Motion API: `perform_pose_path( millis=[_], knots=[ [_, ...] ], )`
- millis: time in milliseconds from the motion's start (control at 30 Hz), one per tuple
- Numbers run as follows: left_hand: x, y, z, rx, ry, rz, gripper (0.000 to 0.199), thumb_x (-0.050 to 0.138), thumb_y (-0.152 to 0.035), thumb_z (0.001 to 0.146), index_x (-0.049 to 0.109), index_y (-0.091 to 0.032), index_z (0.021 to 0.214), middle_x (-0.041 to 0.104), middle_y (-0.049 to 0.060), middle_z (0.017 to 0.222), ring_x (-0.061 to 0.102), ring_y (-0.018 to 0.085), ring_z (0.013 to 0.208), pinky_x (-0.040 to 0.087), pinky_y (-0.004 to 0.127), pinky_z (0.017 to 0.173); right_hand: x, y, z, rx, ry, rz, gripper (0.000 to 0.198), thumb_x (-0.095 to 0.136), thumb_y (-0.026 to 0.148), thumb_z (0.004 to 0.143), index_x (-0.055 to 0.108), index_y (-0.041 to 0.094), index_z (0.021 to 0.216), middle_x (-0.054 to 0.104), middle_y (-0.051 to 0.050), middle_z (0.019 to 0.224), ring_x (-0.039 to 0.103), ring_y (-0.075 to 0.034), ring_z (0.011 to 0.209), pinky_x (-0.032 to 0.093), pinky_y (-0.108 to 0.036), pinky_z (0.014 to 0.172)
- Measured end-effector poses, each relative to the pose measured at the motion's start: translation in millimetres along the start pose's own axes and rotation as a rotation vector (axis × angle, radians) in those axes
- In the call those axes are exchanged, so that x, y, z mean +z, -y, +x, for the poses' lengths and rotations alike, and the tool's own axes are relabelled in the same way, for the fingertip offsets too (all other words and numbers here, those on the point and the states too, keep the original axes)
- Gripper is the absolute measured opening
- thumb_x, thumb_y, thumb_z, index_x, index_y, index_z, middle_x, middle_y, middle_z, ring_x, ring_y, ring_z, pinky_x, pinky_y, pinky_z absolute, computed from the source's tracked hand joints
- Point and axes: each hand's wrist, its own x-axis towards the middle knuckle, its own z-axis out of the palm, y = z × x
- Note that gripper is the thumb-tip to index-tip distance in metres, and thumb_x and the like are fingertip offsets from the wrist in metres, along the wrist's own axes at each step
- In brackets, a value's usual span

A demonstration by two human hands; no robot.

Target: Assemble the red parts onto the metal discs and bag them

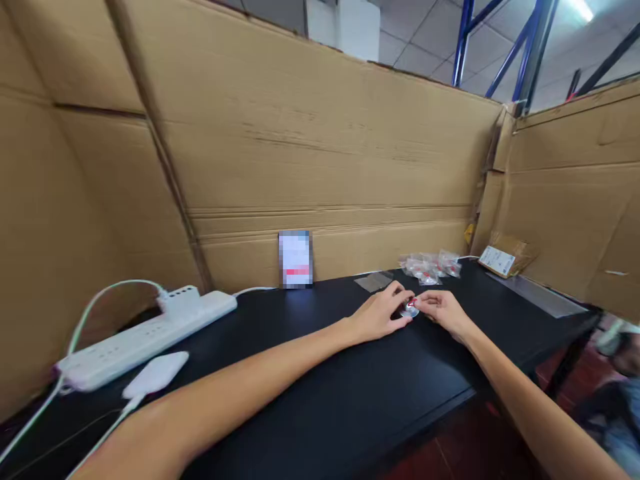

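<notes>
Over the black tabletop, my left hand is closed around the left side of a small round clear-and-white piece with red on it. Its thumb lies along the near edge and its fingers curl over the far side. From the right, my right hand pinches the same piece near its red part with thumb and fingertips. The fingers partly cover the piece, and its exact kind is too small to make out. Just beyond my hands lie several clear plastic bags with red bits inside.
A clear flat sheet lies behind my left hand. Cardboard walls enclose the table. Leftward are a white power strip and a white cabled pad. A blurred upright panel leans at back; a labelled brown package sits right.
</notes>
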Motion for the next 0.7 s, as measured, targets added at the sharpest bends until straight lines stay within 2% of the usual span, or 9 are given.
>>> perform_pose_path(
  millis=[200, 433, 600, 700],
  knots=[
    [2.6, 1.5, 1.8, -0.025, -0.001, -0.041, 0.037, 0.058, -0.038, 0.085, 0.049, -0.019, 0.115, 0.057, 0.006, 0.1, 0.057, 0.018, 0.085, 0.047, 0.029, 0.076, 0.7, 2.0, 0.5, -0.017, 0.038, 0.021, 0.043, 0.078, 0.05, 0.061, 0.067, 0.013, 0.081, 0.062, -0.003, 0.07, 0.042, -0.007, 0.051, 0.027, -0.021, 0.047],
    [1.4, -1.2, 2.0, -0.076, 0.021, -0.007, 0.036, 0.056, -0.041, 0.086, 0.048, -0.019, 0.114, 0.061, 0.007, 0.097, 0.059, 0.021, 0.087, 0.045, 0.031, 0.076, 1.3, 0.4, 2.4, -0.054, 0.024, 0.012, 0.037, 0.075, 0.05, 0.065, 0.062, 0.016, 0.074, 0.053, 0.003, 0.057, 0.042, -0.007, 0.048, 0.031, -0.021, 0.046],
    [-1.0, -1.3, 2.0, -0.083, 0.037, -0.026, 0.031, 0.052, -0.043, 0.088, 0.049, -0.019, 0.108, 0.06, 0.006, 0.091, 0.059, 0.02, 0.082, 0.044, 0.03, 0.073, 4.5, 3.0, 1.4, -0.094, 0.101, 0.021, 0.043, 0.079, 0.045, 0.062, 0.063, 0.015, 0.088, 0.065, -0.004, 0.079, 0.055, -0.012, 0.063, 0.043, -0.025, 0.057],
    [-1.8, -0.8, 1.9, -0.074, 0.046, -0.037, 0.033, 0.052, -0.044, 0.089, 0.048, -0.019, 0.109, 0.06, 0.006, 0.092, 0.058, 0.021, 0.084, 0.044, 0.03, 0.074, 4.8, 3.7, 0.9, -0.094, 0.153, 0.006, 0.043, 0.077, 0.046, 0.065, 0.064, 0.014, 0.092, 0.066, -0.005, 0.081, 0.057, -0.013, 0.066, 0.044, -0.026, 0.059]
  ],
)
